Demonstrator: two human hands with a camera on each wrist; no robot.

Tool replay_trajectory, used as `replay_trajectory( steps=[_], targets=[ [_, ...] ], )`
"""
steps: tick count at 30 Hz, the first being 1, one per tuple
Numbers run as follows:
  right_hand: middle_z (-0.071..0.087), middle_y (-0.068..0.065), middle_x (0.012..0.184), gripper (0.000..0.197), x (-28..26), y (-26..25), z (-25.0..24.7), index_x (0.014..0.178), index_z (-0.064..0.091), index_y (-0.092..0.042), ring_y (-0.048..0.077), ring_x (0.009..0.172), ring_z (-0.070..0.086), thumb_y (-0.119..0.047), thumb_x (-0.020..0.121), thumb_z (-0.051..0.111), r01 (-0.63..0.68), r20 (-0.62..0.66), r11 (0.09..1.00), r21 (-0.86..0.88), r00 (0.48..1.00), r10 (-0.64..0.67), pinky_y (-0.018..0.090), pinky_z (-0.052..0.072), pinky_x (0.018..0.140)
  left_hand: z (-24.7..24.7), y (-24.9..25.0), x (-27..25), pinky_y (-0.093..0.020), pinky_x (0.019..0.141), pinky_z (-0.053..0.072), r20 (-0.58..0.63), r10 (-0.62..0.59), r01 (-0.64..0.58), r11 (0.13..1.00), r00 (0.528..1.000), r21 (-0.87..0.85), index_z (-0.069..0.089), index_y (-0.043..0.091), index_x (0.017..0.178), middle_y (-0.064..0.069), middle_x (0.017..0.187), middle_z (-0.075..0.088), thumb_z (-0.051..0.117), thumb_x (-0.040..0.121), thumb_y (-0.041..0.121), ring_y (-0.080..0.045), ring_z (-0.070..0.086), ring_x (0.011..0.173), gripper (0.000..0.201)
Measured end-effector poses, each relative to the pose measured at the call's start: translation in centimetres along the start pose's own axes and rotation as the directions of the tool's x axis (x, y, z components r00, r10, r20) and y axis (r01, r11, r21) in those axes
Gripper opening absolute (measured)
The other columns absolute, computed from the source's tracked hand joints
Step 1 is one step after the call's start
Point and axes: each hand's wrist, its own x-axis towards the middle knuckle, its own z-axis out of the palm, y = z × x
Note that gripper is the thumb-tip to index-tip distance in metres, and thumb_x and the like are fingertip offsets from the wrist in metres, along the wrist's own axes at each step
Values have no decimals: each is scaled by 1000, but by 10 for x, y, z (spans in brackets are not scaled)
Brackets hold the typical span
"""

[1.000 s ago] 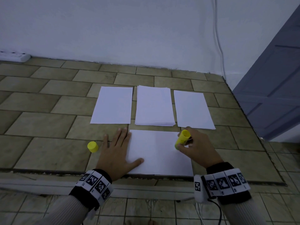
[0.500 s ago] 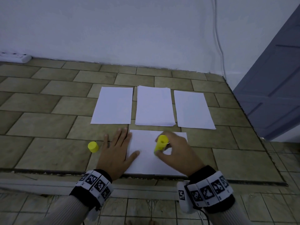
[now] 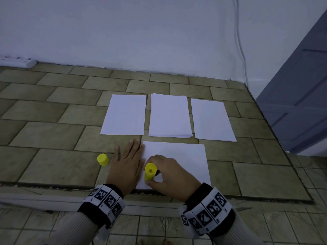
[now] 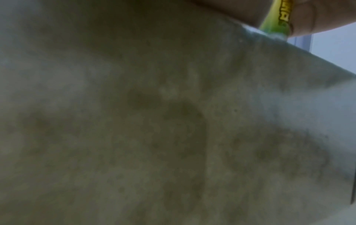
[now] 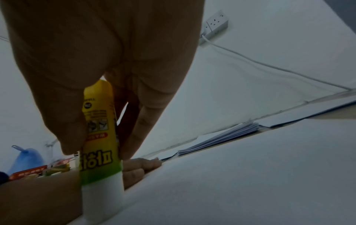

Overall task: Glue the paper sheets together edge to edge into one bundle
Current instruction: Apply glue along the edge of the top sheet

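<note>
Now we have the glue stick in our right hand, fingers and thumb curled round its yellow barrel, white tip down on the near sheet close to its left edge. Our left hand lies flat, fingers straight and holding nothing, half on the floor and half on that left edge, pinning the paper. The right wrist view shows the tip square on the paper, with the left fingers just behind it.

To do this stroke well, we judge it best to keep the stick upright, press lightly, and run one narrow even band right along the edge. The pinning hand should stay just beside the tip so the thin paper cannot drag or buckle. Running off onto the tiles would waste glue and could stick the sheet down.

This sheet is plain white, lying flat and crosswise in front of us, its near edge at the floor's step. Beyond it sit three more lots, well apart from one another: a left sheet, a thicker middle stack with slightly fanned edges, and a right sheet. None looks joined yet, so we reckon the job is at an early stage. The yellow cap stands on the tiles just left of our left hand.
</note>
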Motion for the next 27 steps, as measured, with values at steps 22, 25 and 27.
replay_trajectory(
  steps=[22, 25, 27],
  targets=[
    [63, -10, 77, 12, -94, 62, -87, 77, 61, -28, 13, 70, 61, -26, 66, 66, -198, -167, 980, 25, 965, 200, 30, 52, 63, 9, 0, 1, -58, 111, 23, -35, -56, 56, 998, 998, 6, 41, 14, 146, -4, 154, 36, 8, 103, 40, -22, 33, 143, 60],
    [64, -8, 77, 14, -94, 63, -90, 77, 63, -25, 15, 70, 61, -18, 67, 69, -230, -160, 972, 35, 959, 233, 39, 54, 64, 11, -1, 2, -55, 113, 17, -62, -54, 55, 998, 997, 5, 39, 15, 148, -3, 156, 33, 12, 102, 39, -20, 29, 144, 58],
    [65, -6, 80, 13, -87, 57, -89, 78, 63, -21, 15, 71, 63, -17, 68, 70, -213, -168, 974, 79, 960, 224, 38, 54, 65, 10, 0, 3, -53, 112, 13, -71, -48, 49, 999, 996, 19, 41, 14, 147, -4, 155, 35, 13, 102, 39, -21, 32, 143, 58]
  ],
)
